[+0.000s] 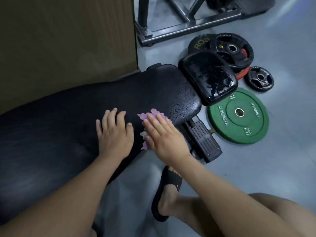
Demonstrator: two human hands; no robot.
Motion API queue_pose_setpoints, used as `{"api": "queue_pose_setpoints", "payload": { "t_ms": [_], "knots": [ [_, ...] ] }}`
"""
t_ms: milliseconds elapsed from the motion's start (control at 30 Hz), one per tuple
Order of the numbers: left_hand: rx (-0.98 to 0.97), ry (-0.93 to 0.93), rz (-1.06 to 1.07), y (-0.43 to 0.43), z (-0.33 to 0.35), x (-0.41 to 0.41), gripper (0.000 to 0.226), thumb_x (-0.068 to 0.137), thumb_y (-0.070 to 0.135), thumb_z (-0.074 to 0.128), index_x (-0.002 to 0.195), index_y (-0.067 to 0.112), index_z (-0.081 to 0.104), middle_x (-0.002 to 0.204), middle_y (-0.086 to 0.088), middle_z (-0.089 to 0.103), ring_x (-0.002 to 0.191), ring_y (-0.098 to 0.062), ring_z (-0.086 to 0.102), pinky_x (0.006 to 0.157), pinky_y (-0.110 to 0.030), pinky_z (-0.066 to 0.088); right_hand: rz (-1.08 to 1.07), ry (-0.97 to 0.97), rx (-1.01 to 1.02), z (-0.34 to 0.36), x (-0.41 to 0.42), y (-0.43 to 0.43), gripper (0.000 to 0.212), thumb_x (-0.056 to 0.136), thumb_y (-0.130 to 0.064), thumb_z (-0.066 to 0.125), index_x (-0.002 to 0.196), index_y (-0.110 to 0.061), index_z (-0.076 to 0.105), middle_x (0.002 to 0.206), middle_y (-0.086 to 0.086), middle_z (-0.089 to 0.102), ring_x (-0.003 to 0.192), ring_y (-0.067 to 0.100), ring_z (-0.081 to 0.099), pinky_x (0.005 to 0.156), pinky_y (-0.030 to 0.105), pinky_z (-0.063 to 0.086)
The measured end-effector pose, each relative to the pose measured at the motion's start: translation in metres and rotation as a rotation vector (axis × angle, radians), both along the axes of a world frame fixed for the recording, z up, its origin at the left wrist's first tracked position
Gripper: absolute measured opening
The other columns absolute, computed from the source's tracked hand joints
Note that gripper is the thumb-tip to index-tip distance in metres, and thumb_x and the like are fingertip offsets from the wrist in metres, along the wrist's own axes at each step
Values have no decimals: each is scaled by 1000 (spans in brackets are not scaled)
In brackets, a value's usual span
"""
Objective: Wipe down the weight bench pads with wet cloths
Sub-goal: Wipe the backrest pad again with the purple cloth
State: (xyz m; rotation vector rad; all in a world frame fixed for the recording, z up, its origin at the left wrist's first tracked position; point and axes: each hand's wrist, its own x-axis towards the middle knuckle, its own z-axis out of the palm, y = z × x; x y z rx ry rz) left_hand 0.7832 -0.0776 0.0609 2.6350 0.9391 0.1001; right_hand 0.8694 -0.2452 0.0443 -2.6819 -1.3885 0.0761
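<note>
We press the purple cloth (152, 117) flat under our right hand (164, 135) near the long back pad's (68, 117) right edge, our left hand (114, 134) resting open beside it. The small seat pad (208, 77) glistens wet; the long pad's near end looks dry, so that part seems left.

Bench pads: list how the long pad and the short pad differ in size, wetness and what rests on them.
The long pad is far larger than the short pad. The short pad glistens wet over most of its top; the long pad shines only near its far end. The left hand and the right hand, which presses a purple cloth, lie on the long pad; nothing rests on the short pad. Both are black.
</note>
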Motion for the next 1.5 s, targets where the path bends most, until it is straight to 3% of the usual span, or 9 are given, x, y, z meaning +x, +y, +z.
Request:
{"api": "queue_pose_setpoints", "payload": {
  "t_ms": [167, 267, 500, 633, 733, 900, 1100, 1267, 1500],
  "knots": [
    [135, 44, -6, -7, -11, 3, 55, 103, 41, 35, 154, 19, 34, 165, -9, 27, 156, -27, 12, 126, -56, 9, -217, -35, 23, 2, 86, -29, 56, 110, -41, 25, 159, -14, 33, 167, 8, 28, 156, 30, 19, 126, 48, 18],
    [148, 43, 2, -9, -14, 2, 55, 103, 41, 38, 153, 18, 35, 164, -11, 28, 156, -28, 12, 125, -57, 9, -328, -40, 80, -4, 65, -14, 55, 110, -40, 29, 158, -12, 35, 167, 10, 27, 157, 31, 17, 127, 48, 14],
    [144, 20, 3, -12, -17, 3, 55, 101, 37, 47, 150, 15, 39, 162, -14, 31, 155, -31, 16, 124, -59, 11, -13, -49, 69, -10, 46, -39, 54, 110, -44, 35, 159, -21, 35, 167, 4, 27, 157, 25, 18, 126, 47, 20],
    [154, 34, -1, -11, -17, 5, 55, 101, 39, 44, 151, 16, 37, 162, -13, 30, 155, -31, 14, 124, -59, 11, -254, -95, 110, -11, 113, -46, 52, 111, -39, 36, 157, -15, 40, 164, 11, 33, 155, 30, 25, 123, 50, 24],
    [164, 44, -3, -11, -18, 3, 55, 101, 40, 42, 151, 16, 37, 162, -13, 30, 155, -31, 15, 124, -59, 12, -454, -47, 92, -10, 94, -17, 58, 111, -44, 22, 160, -15, 30, 168, 12, 23, 158, 30, 12, 127, 49, 13],
    [164, 29, -5, -10, -17, 2, 58, 98, 42, 35, 150, 15, 39, 161, -14, 32, 154, -32, 17, 123, -60, 13, -150, -17, 108, -10, 31, -20, 56, 110, -43, 31, 160, -17, 33, 168, 9, 23, 158, 27, 12, 127, 48, 15],
    [162, 30, -11, -10, -16, 3, 59, 98, 43, 34, 150, 15, 40, 161, -13, 32, 155, -32, 16, 123, -60, 13, -491, -29, 97, -9, 110, -18, 62, 109, -44, 26, 157, -7, 35, 165, 16, 29, 155, 34, 22, 127, 48, 17],
    [161, 15, -11, -11, -17, 3, 58, 97, 42, 35, 149, 15, 41, 160, -14, 34, 154, -32, 18, 123, -60, 12, -428, 24, 4, -10, 151, -3, 71, 107, -48, 17, 159, -2, 27, 167, 20, 22, 155, 35, 20, 128, 43, 11],
    [159, 31, -12, -8, -16, 3, 59, 97, 42, 35, 149, 15, 43, 160, -14, 34, 154, -33, 19, 123, -60, 11, -307, 7, 6, -5, 104, -35, 64, 109, -40, 28, 156, 3, 30, 165, 21, 25, 156, 35, 17, 128, 45, 12]
  ]
}}
